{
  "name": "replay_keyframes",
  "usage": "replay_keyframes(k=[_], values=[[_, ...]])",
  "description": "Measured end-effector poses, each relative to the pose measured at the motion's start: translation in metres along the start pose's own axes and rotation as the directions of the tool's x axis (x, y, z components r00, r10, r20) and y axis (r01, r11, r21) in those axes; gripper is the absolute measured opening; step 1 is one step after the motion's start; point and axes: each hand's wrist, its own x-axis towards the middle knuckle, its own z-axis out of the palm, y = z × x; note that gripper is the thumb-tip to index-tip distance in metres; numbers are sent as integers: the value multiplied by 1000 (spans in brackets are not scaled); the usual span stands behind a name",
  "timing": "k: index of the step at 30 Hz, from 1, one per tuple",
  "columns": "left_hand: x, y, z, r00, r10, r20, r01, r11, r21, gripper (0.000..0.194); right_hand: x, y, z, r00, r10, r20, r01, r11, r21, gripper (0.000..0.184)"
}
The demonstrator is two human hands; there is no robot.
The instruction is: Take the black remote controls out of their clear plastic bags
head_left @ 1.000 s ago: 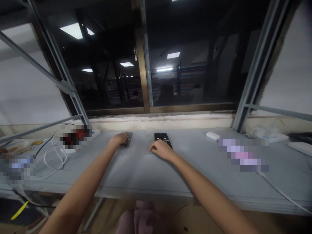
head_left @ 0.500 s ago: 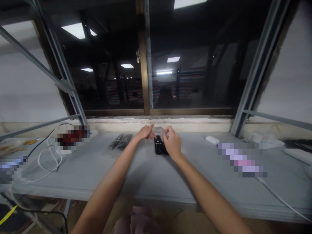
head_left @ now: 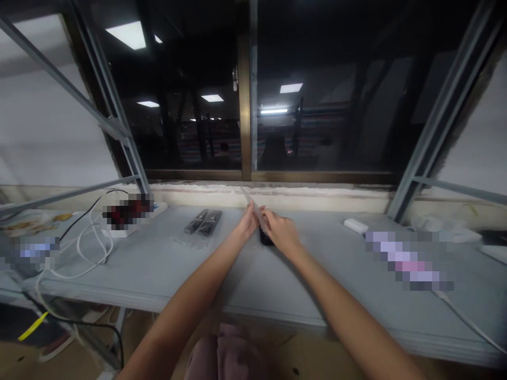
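Observation:
Between my hands stands a clear plastic bag [head_left: 255,209], raised and seen nearly edge-on. My left hand [head_left: 247,221] is closed on its left side. My right hand [head_left: 282,230] pinches it from the right, fingertips close to those of the left. A black remote control [head_left: 266,238] lies on the table just beneath, mostly hidden by my right hand. To the left, two dark remote controls [head_left: 204,222] lie side by side in clear plastic wrapping.
The grey table [head_left: 253,287] runs along below a window [head_left: 325,126]. At left are a power strip [head_left: 160,209] and looped white cables [head_left: 81,248]. A white block [head_left: 355,226] and a blurred-out purple item [head_left: 404,259] with a cable lie at right. Metal posts [head_left: 431,116] flank the table.
My hands have come together around the plastic bag, which now stands up off the remote control. My left hand has closed on it. The view has shifted slightly, moving the scene right.

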Motion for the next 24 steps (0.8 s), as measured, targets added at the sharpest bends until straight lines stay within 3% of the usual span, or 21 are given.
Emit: replay_keyframes(k=[5, 9, 15, 18, 21, 24], values=[[-3, -8, 8, 996, -82, 33, 80, 995, 54, 40, -2, 0, 0, 997, 70, 16, -69, 996, -57, 22], [-2, -4, 9, 999, -29, 29, 29, 1000, 0, 30, -1, 1, -2, 997, 58, 58, -56, 997, -44, 25], [1, 17, -15, 984, 40, -176, -60, 992, -110, 35, 2, 9, 5, 1000, 10, 21, -12, 996, 92, 35], [0, 30, -29, 966, 36, -256, -79, 984, -160, 36, 0, 18, 16, 989, 119, 93, -122, 992, 24, 35], [-2, 38, -38, 942, 45, -332, -110, 978, -179, 37, -1, 28, 26, 889, 317, 330, -332, 943, -11, 36], [-3, 40, -41, 932, 33, -361, -101, 980, -172, 39, -1, 35, 28, 790, 372, 488, -430, 903, 7, 37]])
